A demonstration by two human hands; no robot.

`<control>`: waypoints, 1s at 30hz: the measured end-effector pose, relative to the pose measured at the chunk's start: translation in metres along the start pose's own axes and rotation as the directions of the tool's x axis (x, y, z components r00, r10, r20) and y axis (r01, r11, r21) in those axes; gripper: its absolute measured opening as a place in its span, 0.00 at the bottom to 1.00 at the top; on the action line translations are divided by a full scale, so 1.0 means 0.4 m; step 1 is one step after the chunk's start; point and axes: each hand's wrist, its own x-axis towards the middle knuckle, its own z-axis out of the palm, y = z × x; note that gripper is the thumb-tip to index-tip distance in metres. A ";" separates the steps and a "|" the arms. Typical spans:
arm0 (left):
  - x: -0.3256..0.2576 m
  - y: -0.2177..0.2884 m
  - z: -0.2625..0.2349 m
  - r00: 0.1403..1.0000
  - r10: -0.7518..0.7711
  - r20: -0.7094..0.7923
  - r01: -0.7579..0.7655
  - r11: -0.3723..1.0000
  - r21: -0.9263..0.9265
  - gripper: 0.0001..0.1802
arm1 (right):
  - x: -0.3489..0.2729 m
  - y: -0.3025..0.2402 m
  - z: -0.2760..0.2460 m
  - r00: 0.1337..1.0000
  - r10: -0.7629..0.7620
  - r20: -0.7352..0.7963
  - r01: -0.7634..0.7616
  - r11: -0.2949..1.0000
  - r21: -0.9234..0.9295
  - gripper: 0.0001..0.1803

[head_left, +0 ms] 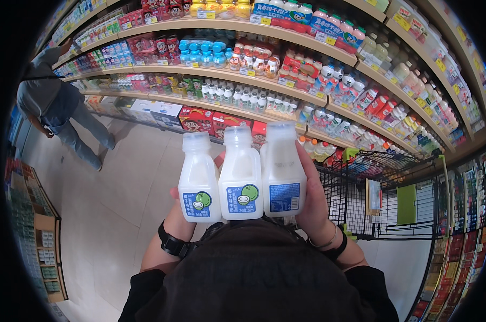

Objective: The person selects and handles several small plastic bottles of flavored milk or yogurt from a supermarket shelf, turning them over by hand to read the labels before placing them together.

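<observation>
three bottles (241, 174) in hand, not yet set down

nearest, the left hand (181, 217) curls around the left bottle (198, 174), some fingers hidden; the right hand (315, 204) clasps the right bottle (284, 166) from its outer side, fingers mostly behind it. the middle bottle (241, 166) stands upright between these two, all capped. judged as done: the bottles are clear of the shelves (200, 24) and held up. judged as left: setting them down; anything further cannot be told. to the right, a cart (351, 155); beyond, the stocked shelves and, far left, another person (47, 96).
</observation>
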 end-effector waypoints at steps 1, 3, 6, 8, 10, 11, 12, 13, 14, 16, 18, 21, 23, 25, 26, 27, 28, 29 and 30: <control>0.002 -0.002 -0.002 1.000 0.011 0.002 -0.011 1.000 -0.005 0.57 | 0.001 0.000 -0.001 1.000 0.006 0.010 -0.006 0.999 -0.032 0.41; 0.009 -0.002 -0.001 1.000 0.018 0.005 -0.018 1.000 -0.011 0.57 | 0.004 0.004 0.002 1.000 0.000 -0.002 0.000 1.000 0.004 0.41; 0.012 0.006 0.004 1.000 -0.022 0.002 0.022 0.999 0.042 0.58 | 0.012 0.006 0.005 1.000 -0.010 -0.001 0.010 0.999 0.034 0.41; -0.001 -0.001 -0.007 0.999 0.017 -0.034 -0.016 0.999 0.032 0.60 | 0.013 0.010 0.006 1.000 -0.003 -0.001 0.003 1.000 0.024 0.41; -0.011 -0.007 0.003 0.993 0.025 -0.115 -0.022 1.000 0.022 0.66 | 0.011 0.012 0.009 1.000 0.004 0.003 -0.004 1.000 0.015 0.41; -0.011 -0.005 0.006 0.981 0.027 -0.193 -0.024 1.000 0.018 0.73 | 0.015 0.015 0.014 1.000 0.015 -0.009 -0.015 0.998 0.064 0.41; -0.009 -0.003 0.009 0.979 0.030 -0.201 -0.026 0.999 0.022 0.73 | 0.020 0.017 0.019 0.999 0.027 -0.020 -0.025 0.993 0.114 0.41; -0.004 -0.003 0.012 0.984 0.002 -0.179 0.000 1.000 0.010 0.72 | 0.022 0.013 0.023 0.999 0.031 -0.013 -0.029 0.992 0.121 0.41; 0.003 0.004 0.019 0.987 -0.023 -0.159 0.024 1.000 0.005 0.71 | 0.024 0.005 0.027 0.998 0.057 -0.041 -0.050 0.985 0.163 0.41; 0.019 0.018 0.042 0.992 -0.046 -0.115 0.045 0.999 -0.016 0.67 | 0.029 0.006 0.024 0.995 0.087 -0.056 -0.073 0.974 0.215 0.41; 0.016 0.012 0.030 0.980 -0.107 -0.166 0.093 0.992 -0.090 0.69 | 0.028 0.009 0.009 0.990 0.100 -0.099 -0.093 0.993 0.071 0.42; 0.023 0.001 0.014 0.973 -0.147 -0.178 0.130 0.986 -0.103 0.69 | 0.032 0.024 -0.006 0.988 0.083 -0.130 -0.072 0.994 0.086 0.42; 0.033 -0.006 0.007 0.973 -0.155 -0.168 0.141 0.986 -0.090 0.69 | 0.031 0.023 -0.021 0.986 0.084 -0.146 -0.074 0.994 0.075 0.41; 0.046 -0.016 0.004 0.973 -0.166 -0.159 0.155 0.985 -0.079 0.69 | 0.026 0.014 -0.037 0.985 0.099 -0.141 -0.093 0.994 0.053 0.37; 0.058 -0.017 0.001 0.974 -0.164 -0.156 0.155 0.985 -0.071 0.69 | 0.033 0.015 -0.045 0.984 0.103 -0.144 -0.096 0.994 0.055 0.37; 0.072 -0.018 -0.004 0.974 -0.161 -0.158 0.154 0.986 -0.060 0.69 | 0.040 0.016 -0.054 0.982 0.111 -0.154 -0.102 0.993 0.067 0.37; 0.085 -0.021 -0.007 0.974 -0.160 -0.157 0.153 0.987 -0.055 0.69 | 0.047 0.017 -0.065 0.980 0.119 -0.162 -0.108 0.991 0.079 0.37; 0.105 -0.019 -0.014 0.974 -0.162 -0.158 0.157 0.987 -0.045 0.69 | 0.059 0.017 -0.074 0.979 0.118 -0.165 -0.105 0.991 0.085 0.37; 0.122 -0.017 -0.020 0.973 -0.166 -0.161 0.160 0.986 -0.050 0.69 | 0.071 0.017 -0.084 0.979 0.131 -0.155 -0.107 0.982 0.153 0.37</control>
